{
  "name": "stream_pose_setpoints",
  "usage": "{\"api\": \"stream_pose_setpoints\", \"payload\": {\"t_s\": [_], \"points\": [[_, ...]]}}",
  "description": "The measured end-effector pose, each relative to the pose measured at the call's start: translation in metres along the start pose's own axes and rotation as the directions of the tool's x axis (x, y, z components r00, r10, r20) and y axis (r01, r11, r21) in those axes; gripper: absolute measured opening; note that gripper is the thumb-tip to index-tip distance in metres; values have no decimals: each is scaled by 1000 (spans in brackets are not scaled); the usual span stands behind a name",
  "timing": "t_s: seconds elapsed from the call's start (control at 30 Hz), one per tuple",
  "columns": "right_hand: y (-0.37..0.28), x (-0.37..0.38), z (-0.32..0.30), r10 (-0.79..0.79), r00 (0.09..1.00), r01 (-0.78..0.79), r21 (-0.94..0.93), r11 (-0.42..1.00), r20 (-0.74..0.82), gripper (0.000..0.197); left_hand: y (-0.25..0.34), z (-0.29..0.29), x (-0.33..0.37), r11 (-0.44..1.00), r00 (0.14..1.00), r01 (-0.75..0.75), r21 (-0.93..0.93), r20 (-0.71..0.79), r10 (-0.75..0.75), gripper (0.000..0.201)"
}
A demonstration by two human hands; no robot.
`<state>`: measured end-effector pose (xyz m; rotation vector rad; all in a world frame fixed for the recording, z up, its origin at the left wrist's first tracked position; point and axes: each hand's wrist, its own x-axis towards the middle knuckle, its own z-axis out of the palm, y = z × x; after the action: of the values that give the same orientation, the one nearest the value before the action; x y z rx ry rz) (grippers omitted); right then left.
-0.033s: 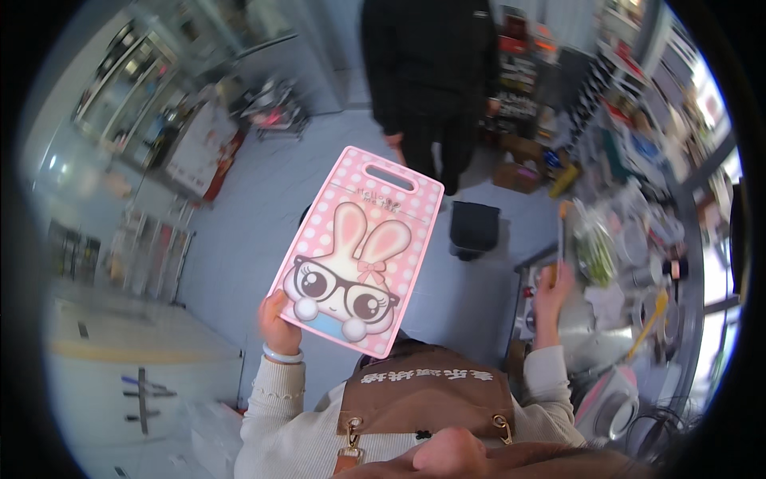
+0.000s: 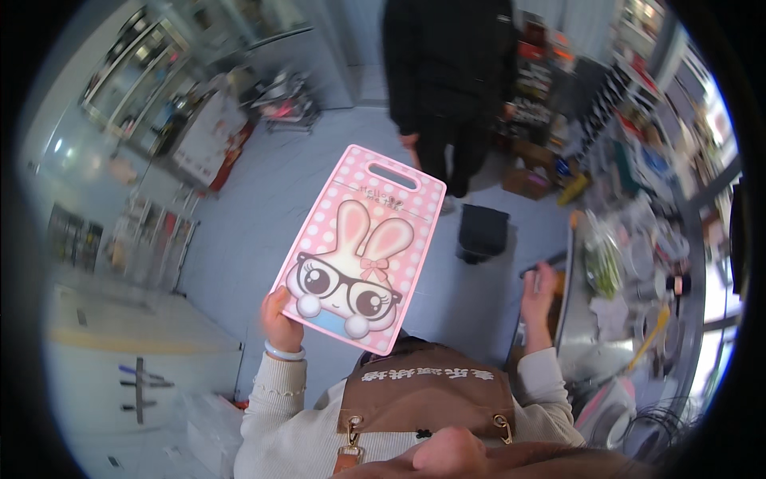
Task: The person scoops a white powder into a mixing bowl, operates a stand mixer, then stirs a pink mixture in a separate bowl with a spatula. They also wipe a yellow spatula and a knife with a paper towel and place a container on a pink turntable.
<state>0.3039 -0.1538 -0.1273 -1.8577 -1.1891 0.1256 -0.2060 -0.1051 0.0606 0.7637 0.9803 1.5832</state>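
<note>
One pink chopping board (image 2: 327, 239) is pretty much hogging the view here, so I'll place everything by it. It's held up over the floor, tilted, picture side showing: a bunny in big glasses on white polka dots, handle slot at the far end. The left hand (image 2: 281, 321) has it pinched at the near left corner, thumb on top, and there's a pale bracelet (image 2: 283, 353) on that wrist.

The right hand (image 2: 539, 294) is well apart from the board, off to its right by the corner of a metal counter (image 2: 578, 335). Fingers look partly curled, but it's blurry and I can't tell if they've got hold of anything.

As for clutter: a black bin (image 2: 483, 230) sits on the floor just right of the board, and past its far end someone in black clothes (image 2: 451, 72) is standing, blocking the view behind. A cardboard box (image 2: 528, 169) is farther off to its right. The counter right of the board is crammed, including a clear bag of greens (image 2: 602, 263) and something long and yellow (image 2: 650, 334). The board itself hides a chunk of floor, and its near edge comes up close to the brown apron (image 2: 431, 391).
</note>
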Motion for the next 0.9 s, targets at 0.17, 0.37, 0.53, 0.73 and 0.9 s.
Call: {"api": "stream_pose_setpoints", "payload": {"t_s": [0.17,0.37,0.53,0.73,0.9], "points": [[-60,27,113,-173,835,-126,487,864,523,37,-32,-15,3,997,987,-83,3,-140,83,25],[-88,71,198,-163,393,-629,394,670,905,60,-43,8,12,991,961,-126,35,-242,131,25],[-113,65,267,-225,42,-607,204,768,973,69,-61,-4,30,990,871,-135,40,-471,138,25],[-162,82,350,-222,-190,-486,105,868,956,75,-62,-26,86,979,808,-170,112,-553,204,20],[-261,109,470,-236,-459,-628,-125,768,857,80,-24,-66,226,974,792,-17,226,-592,151,16]]}}
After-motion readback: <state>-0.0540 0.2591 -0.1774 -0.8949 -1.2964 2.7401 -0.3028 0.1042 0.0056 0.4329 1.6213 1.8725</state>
